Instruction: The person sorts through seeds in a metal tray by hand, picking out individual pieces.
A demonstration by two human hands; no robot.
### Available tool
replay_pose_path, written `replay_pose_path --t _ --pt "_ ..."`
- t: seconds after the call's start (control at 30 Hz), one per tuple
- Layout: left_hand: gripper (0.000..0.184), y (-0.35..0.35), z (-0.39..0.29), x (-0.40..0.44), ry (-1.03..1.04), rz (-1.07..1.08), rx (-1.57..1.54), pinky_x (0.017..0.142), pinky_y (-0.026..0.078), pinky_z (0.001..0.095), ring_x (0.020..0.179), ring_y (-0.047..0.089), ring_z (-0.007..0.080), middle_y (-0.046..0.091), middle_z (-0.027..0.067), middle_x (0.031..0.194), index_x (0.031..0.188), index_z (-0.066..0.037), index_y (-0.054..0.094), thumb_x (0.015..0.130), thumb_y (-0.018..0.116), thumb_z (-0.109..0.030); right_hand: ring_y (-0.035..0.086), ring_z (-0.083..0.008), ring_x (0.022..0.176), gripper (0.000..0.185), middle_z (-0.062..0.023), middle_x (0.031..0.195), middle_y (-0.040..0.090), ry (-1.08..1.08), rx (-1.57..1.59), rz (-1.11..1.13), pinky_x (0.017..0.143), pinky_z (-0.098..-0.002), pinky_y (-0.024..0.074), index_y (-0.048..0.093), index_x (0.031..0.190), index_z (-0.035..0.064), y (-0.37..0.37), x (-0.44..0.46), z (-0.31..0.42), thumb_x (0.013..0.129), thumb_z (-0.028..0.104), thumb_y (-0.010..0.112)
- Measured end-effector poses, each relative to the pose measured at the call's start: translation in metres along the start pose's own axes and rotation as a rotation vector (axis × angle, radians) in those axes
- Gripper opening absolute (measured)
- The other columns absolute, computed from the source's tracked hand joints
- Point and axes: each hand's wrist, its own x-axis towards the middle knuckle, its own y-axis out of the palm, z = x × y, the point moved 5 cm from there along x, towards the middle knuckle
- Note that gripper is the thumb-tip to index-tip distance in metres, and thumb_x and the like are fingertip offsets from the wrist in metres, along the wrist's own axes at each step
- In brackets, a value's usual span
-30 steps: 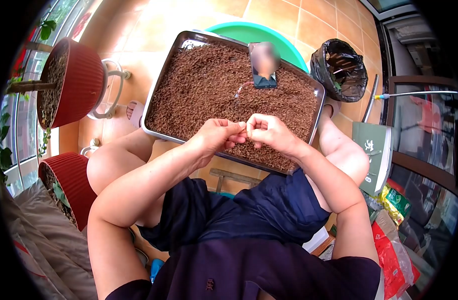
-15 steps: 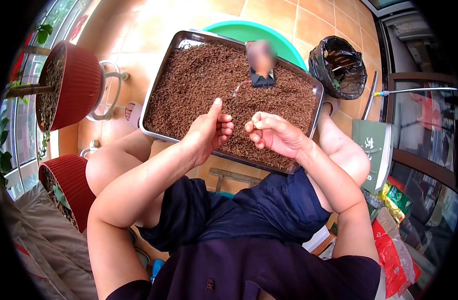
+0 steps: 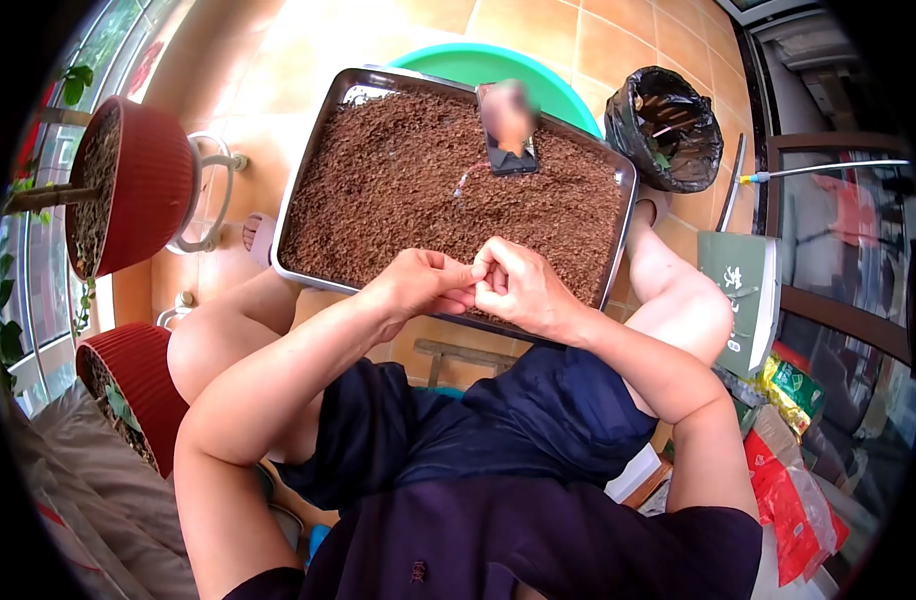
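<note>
My left hand and my right hand meet over the near edge of a metal tray. Thumbs and fingertips are pinched together and touch those of the other hand. Anything between them is too small or too hidden to name. Loose brown crumbly material, like coarse potting soil, fills the tray. A phone with a lit screen lies on top, toward the far side. Beside it on the soil rests a thin, pale and reddish strand.
Behind the tray is a green basin. A bin lined with a black bag stands to its right. Two red plant pots are at left. At right lie a green book and a red plastic bag.
My hands were apart above the soil, with the left thumb raised. They have come together and lower, fingertips touching. The whole view has shifted slightly.
</note>
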Motion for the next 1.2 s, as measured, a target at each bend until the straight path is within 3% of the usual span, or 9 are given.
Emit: replay_pose_path --t 0.27,0.53,0.67,0.7,0.73,0.8,0.9,1.0,1.2 --pt "0.022 0.0 -0.014 -0.009 -0.044 0.114 -0.168 0.077 0.056 0.0213 0.081 0.066 0.0087 0.069 0.004 0.091 0.104 -0.002 0.067 0.097 0.065 -0.022 0.061 -0.0091 0.072 0.014 -0.0054 0.087 0.06 0.123 0.529 0.036 0.061 -0.024 0.0516 0.051 0.104 -0.0018 -0.004 0.0 -0.004 0.094 0.0 0.061" --pt "0.016 0.003 -0.018 -0.009 0.072 0.133 -0.168 0.079 0.053 0.0213 0.085 0.063 0.0072 0.067 0.0019 0.096 0.103 -0.004 0.062 0.099 0.061 -0.02 0.062 -0.0087 0.077 0.013 -0.005 0.095 0.062 0.186 0.74 0.123 0.066 -0.0241 0.0532 0.055 0.108 0.0001 -0.008 0.0 -0.028 0.097 0.007 0.058" --pt "0.008 0.0 -0.029 -0.014 0.114 0.107 -0.244 0.081 0.055 0.0233 0.086 0.063 0.0083 0.067 0.0039 0.098 0.097 -0.005 0.06 0.097 0.061 -0.013 0.062 -0.0094 0.075 0.01 -0.0057 0.094 0.063 0.352 0.496 0.144 0.065 -0.0247 0.0525 0.058 0.104 0.0006 -0.004 -0.002 -0.05 0.096 0.007 0.058" --pt "0.006 0.0 -0.034 -0.017 0.14 0.088 -0.26 0.081 0.055 0.0237 0.086 0.064 0.0086 0.067 0.0043 0.099 0.096 -0.006 0.06 0.097 0.061 -0.012 0.065 -0.0166 0.08 0.01 -0.0094 0.096 0.062 0.327 0.277 0.14 0.07 -0.0324 0.0539 0.06 0.1 0.0011 -0.005 -0.003 -0.055 0.093 0.009 0.058" --pt "0.005 0.001 -0.039 -0.02 0.164 0.072 -0.273 0.082 0.055 0.024 0.085 0.064 0.009 0.067 0.0047 0.1 0.094 -0.006 0.059 0.096 0.061 -0.01 0.065 -0.0255 0.088 0.012 -0.0128 0.099 0.061 0.054 -0.203 0.12 0.079 -0.0403 0.053 0.061 0.096 0.0018 -0.011 -0.004 -0.049 0.092 0.013 0.057" --pt "0.007 0.0 -0.05 -0.026 0.212 0.077 -0.304 0.08 0.056 0.0234 0.084 0.064 0.0103 0.066 0.006 0.1 0.088 -0.006 0.058 0.094 0.062 -0.006 0.062 -0.0303 0.095 0.014 -0.0138 0.101 0.059 0.134 -0.362 0.124 0.086 -0.0439 0.0507 0.063 0.093 0.0036 -0.017 -0.004 -0.066 0.092 0.015 0.057" --pt "0.009 -0.006 -0.057 -0.033 0.278 0.121 -0.352 0.078 0.057 0.0227 0.084 0.065 0.0109 0.066 0.0064 0.097 0.086 -0.006 0.058 0.092 0.065 -0.006 0.063 -0.031 0.088 0.012 -0.0152 0.099 0.06 0.115 -0.53 -0.169 0.083 -0.044 0.0511 0.067 0.089 0.0055 -0.062 0.017 -0.11 0.091 0.015 0.058" --pt "0.01 -0.008 -0.059 -0.043 0.305 0.093 -0.337 0.078 0.057 0.0227 0.083 0.065 0.0105 0.065 0.0061 0.097 0.086 -0.006 0.058 0.092 0.067 -0.006 0.063 -0.0313 0.095 0.007 -0.0134 0.101 0.062 0.285 -0.614 -0.494 0.084 -0.0444 0.0511 0.066 0.092 0.0102 -0.117 0.031 -0.144 0.087 0.013 0.061" --pt "0.015 -0.017 -0.056 -0.052 0.317 0.099 -0.395 0.079 0.058 0.0231 0.084 0.066 0.0115 0.066 0.0055 0.097 0.106 -0.003 0.06 0.092 0.065 -0.004 0.064 -0.0304 0.095 0.021 -0.0115 0.103 0.061 0.323 -0.573 -0.534 0.085 -0.0427 0.0519 0.065 0.104 0.0121 -0.132 0.055 -0.165 0.084 0.013 0.07"
